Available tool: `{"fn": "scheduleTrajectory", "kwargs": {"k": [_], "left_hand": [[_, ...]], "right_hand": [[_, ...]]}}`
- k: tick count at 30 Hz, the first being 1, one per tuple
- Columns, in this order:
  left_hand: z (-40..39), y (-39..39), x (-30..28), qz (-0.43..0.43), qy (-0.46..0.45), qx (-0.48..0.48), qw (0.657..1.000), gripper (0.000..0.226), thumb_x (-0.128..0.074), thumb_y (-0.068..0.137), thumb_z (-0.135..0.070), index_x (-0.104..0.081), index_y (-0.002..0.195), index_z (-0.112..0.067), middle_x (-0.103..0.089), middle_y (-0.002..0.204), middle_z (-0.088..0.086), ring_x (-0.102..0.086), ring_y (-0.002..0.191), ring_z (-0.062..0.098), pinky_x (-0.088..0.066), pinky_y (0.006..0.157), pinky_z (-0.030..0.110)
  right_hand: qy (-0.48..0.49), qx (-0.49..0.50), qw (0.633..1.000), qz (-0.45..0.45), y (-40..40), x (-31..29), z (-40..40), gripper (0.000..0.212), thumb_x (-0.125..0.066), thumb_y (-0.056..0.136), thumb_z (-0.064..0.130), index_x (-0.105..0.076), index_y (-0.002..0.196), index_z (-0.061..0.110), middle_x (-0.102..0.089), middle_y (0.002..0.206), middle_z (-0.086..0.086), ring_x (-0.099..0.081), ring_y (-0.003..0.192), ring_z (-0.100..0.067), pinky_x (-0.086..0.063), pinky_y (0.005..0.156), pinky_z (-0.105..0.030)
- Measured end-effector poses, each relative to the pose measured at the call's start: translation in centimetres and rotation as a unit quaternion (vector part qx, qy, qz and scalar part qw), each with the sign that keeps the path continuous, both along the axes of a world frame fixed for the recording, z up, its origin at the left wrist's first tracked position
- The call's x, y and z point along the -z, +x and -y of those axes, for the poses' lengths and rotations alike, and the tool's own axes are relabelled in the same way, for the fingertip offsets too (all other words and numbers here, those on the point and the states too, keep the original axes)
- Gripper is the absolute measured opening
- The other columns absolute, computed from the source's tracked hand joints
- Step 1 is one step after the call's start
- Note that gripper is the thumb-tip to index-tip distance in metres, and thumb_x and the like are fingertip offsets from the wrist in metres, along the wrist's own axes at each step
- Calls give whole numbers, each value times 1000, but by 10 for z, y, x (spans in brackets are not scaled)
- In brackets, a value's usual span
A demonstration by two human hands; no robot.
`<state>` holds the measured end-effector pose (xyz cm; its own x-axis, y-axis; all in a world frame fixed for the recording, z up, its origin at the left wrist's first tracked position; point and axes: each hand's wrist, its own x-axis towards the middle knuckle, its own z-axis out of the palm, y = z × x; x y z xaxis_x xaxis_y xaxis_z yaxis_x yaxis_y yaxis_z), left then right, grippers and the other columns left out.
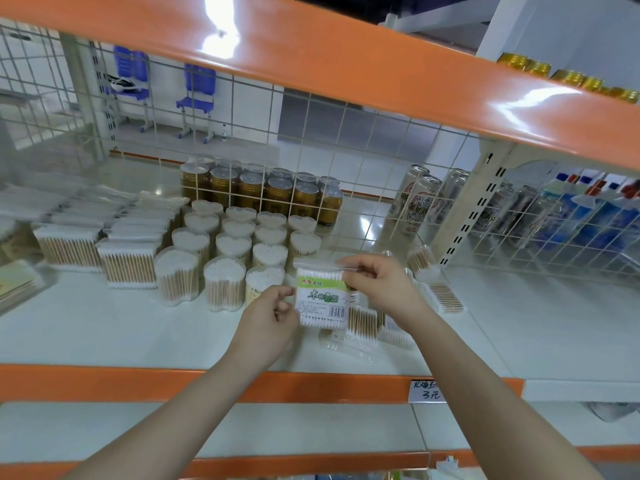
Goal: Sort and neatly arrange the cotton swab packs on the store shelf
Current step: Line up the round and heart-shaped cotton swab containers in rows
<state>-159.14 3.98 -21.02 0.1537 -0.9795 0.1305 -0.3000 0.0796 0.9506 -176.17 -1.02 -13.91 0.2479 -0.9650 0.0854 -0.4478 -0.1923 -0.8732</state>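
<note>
Both forearms reach up from the bottom of the frame to the white shelf (104, 327) with its orange front edge. Behind it, a wire grid back panel (346, 133) fills the middle of the frame, with gold cans (263, 192) and tall silver cans (422, 202) beyond it.

At centre, just above the shelf, the flat swab pack (322, 299) with a green-and-white label is held upright between two hands. The left hand (268, 322) pinches its lower left edge with thumb and fingertip; the right hand (377, 289) pinches the clear top strip. Each grip is narrow and closed on the pack.

Left of centre stand the round heart-shaped tubs (228, 251), roughly fifteen visible in four columns, tidy and close together. In the left of the frame are rectangular boxes (128, 261) in about three rows running back; the rear ones blur, so I cannot count them. Under and right of the hands lie loose flat packs (367, 327), about four, overlapping and askew, one well apart at right (445, 299).

Risks, as I judge them: the held pack is slippery film gripped only at its edges, so it could twist or drop onto the loose pile. A careless sweep of the left wrist could topple the nearest tubs, which stand touching each other.
</note>
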Motion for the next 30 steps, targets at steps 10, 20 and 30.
{"fn": "scheduleTrajectory", "kwargs": {"k": [10,20,30], "left_hand": [[-17,7,-18,-44,-18,-7,999,16,-62,84,-4,-49,76,-10,-37,66,1,-34,50,4,-31,47,9],[-45,65,-14,-33,12,-98,995,22,-66,77,-2,-46,74,-11,-47,71,4,-46,59,18,-39,56,26],[-87,152,-10,62,19,-165,984,25,-66,75,-1,-45,83,-12,-54,76,3,-51,63,18,-36,52,22]], "right_hand": [[2,-90,996,16,15,-4,-7,26,-59,87,2,-64,94,26,-54,62,11,-50,60,-5,-45,62,-16],[-54,-71,995,37,63,-7,-15,27,-50,87,-8,-63,98,14,-63,93,1,-57,80,0,-46,76,-7],[-88,-73,993,12,138,-4,-30,27,-47,88,-9,-66,101,5,-60,92,1,-54,79,2,-44,69,-4]]}}
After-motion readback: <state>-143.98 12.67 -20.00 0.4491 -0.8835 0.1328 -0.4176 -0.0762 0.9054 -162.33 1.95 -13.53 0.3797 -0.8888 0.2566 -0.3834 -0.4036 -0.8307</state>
